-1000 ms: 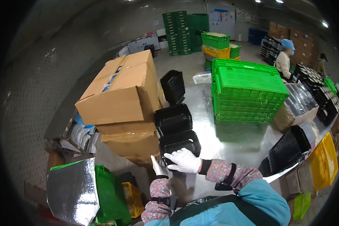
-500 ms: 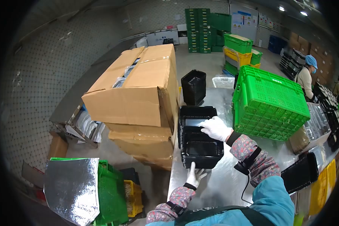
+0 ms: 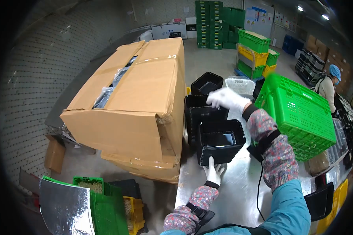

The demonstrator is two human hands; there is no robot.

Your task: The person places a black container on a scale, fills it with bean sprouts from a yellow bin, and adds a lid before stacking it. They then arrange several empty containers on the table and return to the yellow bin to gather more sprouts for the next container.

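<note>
My left hand [image 3: 213, 172], in a white glove, rests against the near wall of a stack of nested black plastic trays [image 3: 221, 150]. One of its digits points up along the wall while the others spread to the right. My right hand [image 3: 228, 100], also gloved in white, hovers over the right rim of a second black tray stack [image 3: 198, 113], its fingers bent loosely downward with nothing visible in them. Behind that stands a third black tray stack [image 3: 206, 83]. All three are on the metal table [image 3: 239, 192].
A large cardboard box [image 3: 141, 90] borders the table's left side. Stacked green crates [image 3: 298, 113] stand at the right, near a clear plastic container [image 3: 240, 84]. A black tray [image 3: 319, 201] lies at lower right. A person in a blue cap [image 3: 327, 88] is farther right.
My right hand has lifted off the front trays and moved away from me, up over the second stack. The front stack now sits farther right, with my left hand still at its near wall.
</note>
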